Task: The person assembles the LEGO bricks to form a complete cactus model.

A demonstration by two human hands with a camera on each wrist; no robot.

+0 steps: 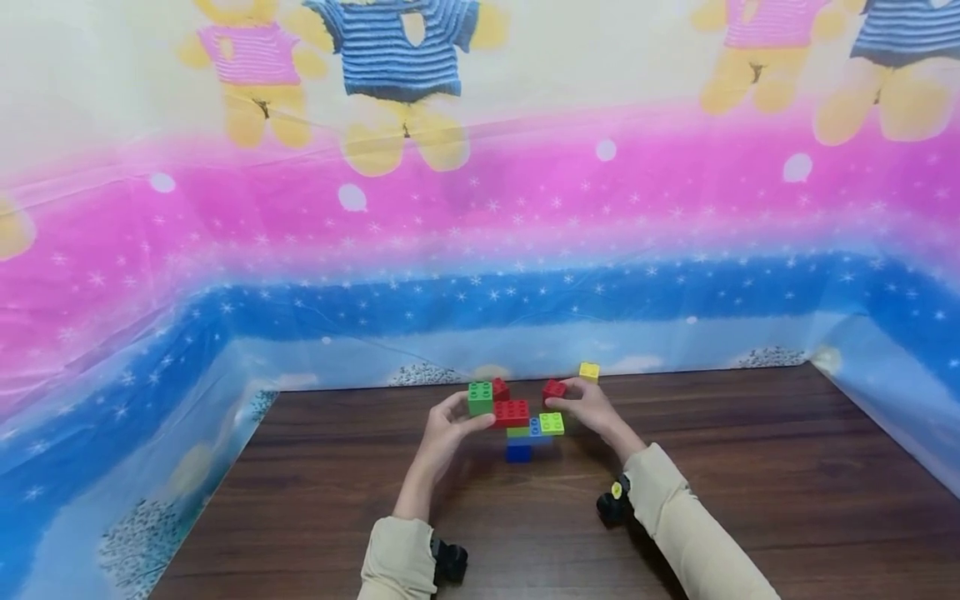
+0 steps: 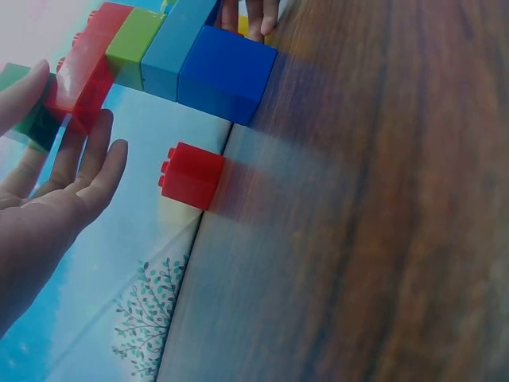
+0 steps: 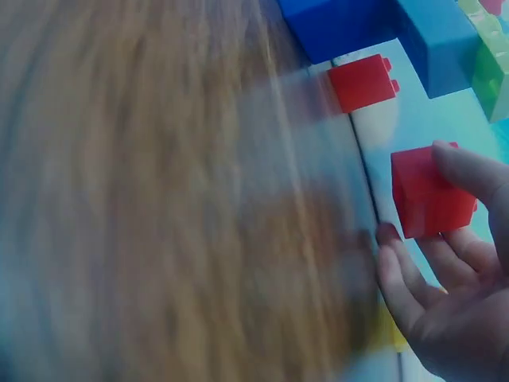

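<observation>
Block structure (image 1: 513, 414) between hands (image 1: 444, 428) (image 1: 596, 408), loose blocks (image 1: 589, 372) behind, cloth (image 1: 487, 217) beyond table (image 1: 750, 467).

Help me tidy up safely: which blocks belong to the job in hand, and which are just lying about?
In the job:
block build, gripped by the left hand
red block, pinched in the right hand

Probably just lying about:
second red block, on the table
yellow block, by the table's far edge

High head view, close wrist views
</observation>
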